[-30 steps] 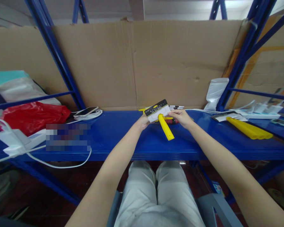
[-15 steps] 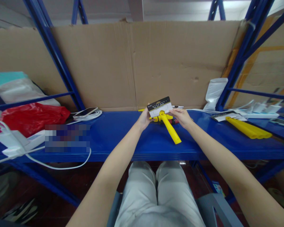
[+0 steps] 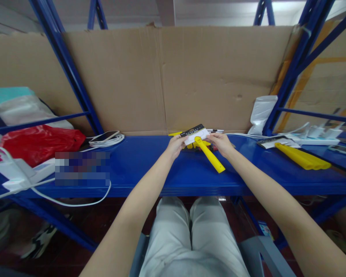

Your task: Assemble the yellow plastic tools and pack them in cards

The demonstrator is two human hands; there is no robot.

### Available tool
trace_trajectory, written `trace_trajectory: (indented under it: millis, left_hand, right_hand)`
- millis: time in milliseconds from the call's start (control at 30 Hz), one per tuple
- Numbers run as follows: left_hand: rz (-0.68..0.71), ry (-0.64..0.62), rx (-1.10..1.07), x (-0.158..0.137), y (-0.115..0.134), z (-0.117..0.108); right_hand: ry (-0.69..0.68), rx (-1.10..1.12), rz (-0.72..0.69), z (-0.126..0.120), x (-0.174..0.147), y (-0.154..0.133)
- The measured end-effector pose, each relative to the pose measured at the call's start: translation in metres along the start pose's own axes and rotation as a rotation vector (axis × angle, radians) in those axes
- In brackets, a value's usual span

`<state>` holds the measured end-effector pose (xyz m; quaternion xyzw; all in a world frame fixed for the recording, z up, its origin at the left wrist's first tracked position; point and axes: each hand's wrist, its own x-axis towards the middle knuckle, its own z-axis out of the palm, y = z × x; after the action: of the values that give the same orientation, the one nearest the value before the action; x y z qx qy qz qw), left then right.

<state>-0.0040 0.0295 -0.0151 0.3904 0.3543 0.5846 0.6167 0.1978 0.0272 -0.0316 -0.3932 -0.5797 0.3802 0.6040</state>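
Note:
My left hand [image 3: 175, 146] pinches the left end of a black-and-white packaging card [image 3: 196, 135]. My right hand [image 3: 221, 143] is closed on the card's right edge. From the card's lower middle a long yellow plastic piece [image 3: 210, 156] slants down to the right, its free end over the blue shelf [image 3: 144, 161]. I cannot tell how it is joined to the card. Behind and beneath the card lie other yellow and red items, mostly hidden by the hands and card. A pen-like white stick [image 3: 216, 131] shows beyond my right fingers.
At right, several yellow plastic pieces [image 3: 302, 156] lie by a printed card [image 3: 272, 142], near white chargers and cables. A white pouch [image 3: 262, 113] leans against the blue post. At left are a red bag [image 3: 43, 142], a phone [image 3: 108, 135] and a white power strip [image 3: 43, 171].
The card has tipped back flatter, its top edge now lower. The yellow piece's free end has swung slightly right and up. Both hands keep their hold.

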Motion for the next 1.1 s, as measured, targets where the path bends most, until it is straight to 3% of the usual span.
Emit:
trace_trajectory:
  millis: [200,567,667,833,1100]
  left_hand:
    - [0.009,0.132,0.029,-0.002,0.002,0.001]
    - [-0.027,0.116,0.074,-0.006,0.004,0.002]
    - [-0.032,0.11,0.068,-0.004,0.003,0.002]
    - [-0.034,0.098,0.047,-0.002,0.001,0.0]
    - [-0.049,0.086,0.081,-0.002,0.002,0.0]
  right_hand:
    - [0.095,-0.161,-0.002,-0.002,-0.001,0.002]
    - [0.037,-0.435,-0.032,-0.003,0.001,0.008]
    - [0.019,-0.545,-0.115,-0.002,-0.001,0.008]
    - [-0.056,-0.685,-0.273,0.004,-0.01,0.002]
    - [-0.272,-0.58,-0.255,0.008,-0.015,0.004]
